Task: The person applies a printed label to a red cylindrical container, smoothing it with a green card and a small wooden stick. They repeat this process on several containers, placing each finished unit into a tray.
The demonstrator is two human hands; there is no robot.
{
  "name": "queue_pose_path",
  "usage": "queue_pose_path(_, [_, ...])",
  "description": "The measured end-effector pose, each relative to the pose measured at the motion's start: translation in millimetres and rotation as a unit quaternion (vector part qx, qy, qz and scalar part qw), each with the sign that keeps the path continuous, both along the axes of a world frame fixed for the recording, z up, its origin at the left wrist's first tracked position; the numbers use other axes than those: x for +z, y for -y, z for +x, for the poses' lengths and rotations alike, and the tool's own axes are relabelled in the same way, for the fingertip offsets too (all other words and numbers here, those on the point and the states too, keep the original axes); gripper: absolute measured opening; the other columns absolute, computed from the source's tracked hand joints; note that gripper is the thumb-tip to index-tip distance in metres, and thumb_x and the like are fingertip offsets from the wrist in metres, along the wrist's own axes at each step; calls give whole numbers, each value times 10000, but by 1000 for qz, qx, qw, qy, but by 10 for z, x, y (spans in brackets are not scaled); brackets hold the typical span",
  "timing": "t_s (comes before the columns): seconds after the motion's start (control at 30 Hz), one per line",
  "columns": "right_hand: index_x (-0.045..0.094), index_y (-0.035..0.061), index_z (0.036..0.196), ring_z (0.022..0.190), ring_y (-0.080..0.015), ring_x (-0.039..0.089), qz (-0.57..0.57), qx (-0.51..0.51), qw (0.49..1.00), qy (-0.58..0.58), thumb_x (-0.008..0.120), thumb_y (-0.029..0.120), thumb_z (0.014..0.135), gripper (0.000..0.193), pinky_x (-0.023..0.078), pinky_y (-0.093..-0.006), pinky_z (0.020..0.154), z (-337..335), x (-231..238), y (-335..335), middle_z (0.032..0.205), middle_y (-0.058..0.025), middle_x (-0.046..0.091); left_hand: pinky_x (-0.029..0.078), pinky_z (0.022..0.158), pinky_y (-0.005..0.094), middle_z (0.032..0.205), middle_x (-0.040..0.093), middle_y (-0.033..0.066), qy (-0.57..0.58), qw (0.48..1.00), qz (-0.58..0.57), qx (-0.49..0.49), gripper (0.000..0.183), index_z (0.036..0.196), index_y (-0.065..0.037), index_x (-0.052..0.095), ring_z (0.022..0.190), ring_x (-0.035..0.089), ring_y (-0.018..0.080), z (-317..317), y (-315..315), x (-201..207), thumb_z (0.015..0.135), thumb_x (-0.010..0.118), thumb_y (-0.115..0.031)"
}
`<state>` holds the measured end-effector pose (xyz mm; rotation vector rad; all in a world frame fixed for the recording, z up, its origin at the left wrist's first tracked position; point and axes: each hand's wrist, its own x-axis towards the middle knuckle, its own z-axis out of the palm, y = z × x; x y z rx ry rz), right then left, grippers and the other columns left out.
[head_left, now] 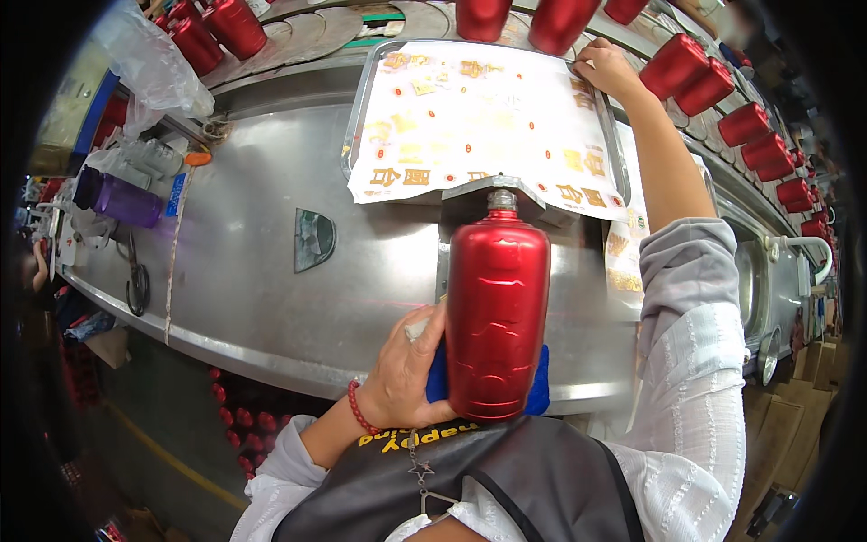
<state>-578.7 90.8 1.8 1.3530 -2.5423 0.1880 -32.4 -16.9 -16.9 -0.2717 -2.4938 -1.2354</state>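
A glossy red bottle stands close in front of me, its neck at a metal bracket on the bench edge of the tray. My left hand is closed against the bottle's lower left side. Something whitish is at one of its fingers, too small to name. Under the bottle shows a blue cloth. My right hand reaches to the far right corner of a white decal sheet, fingers pinched at its edge. The sheet, with gold and red prints, lies over a metal tray.
A dark green scraper blade lies on the steel bench. To the left are scissors, a purple bottle and a plastic bag. Red bottles line the conveyor behind; a sink is at right.
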Motion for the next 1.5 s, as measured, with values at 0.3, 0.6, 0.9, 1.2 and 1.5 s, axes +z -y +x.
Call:
queue_pose_path(0.3, [716,97,951,1151,-292,576,-52,-22,992,-112,666,229,900,150,527,-426,911,218,-57,-35,1136,-53,634,373,1090,525,1440,459,290,26,1000,10,4,1063,1533,82,229,1246,523,438,32,-28,53,805,790,-452])
queue_pose_path(0.6, [642,11,975,1091,-314,608,-174,139,970,-95,647,157,957,147,496,-376,918,1334,714,-452,1188,-108,640,241,1146,604,1385,511,269,28,991,-104,84,1138,1545,91,135,1257,532,417,44,-185,291,804,773,-491])
queue_pose_path(0.9, [581,6,890,1041,-194,639,-154,263,947,101,632,151,985,181,502,-319,845,3038,1715,-985,1217,-114,631,399,1086,507,1377,534,275,-66,985,-129,90,1105,1550,91,189,1226,589,391,63,-196,369,772,837,-353])
queue_pose_path(1.2, [579,-17,898,851,-282,598,-190,255,919,233,662,115,939,162,501,-368,738,3390,1143,-675,988,-124,604,521,982,394,1388,552,280,-67,993,-63,79,1085,1566,68,156,1194,635,380,46,-231,136,818,833,-332])
queue_pose_path(1.5, [596,-15,864,858,-271,604,-214,232,907,278,692,131,919,183,513,-364,752,3328,865,-503,963,-120,611,329,1155,446,1505,362,349,0,997,71,5,1116,1558,85,120,1396,413,438,72,-133,215,853,765,-492])
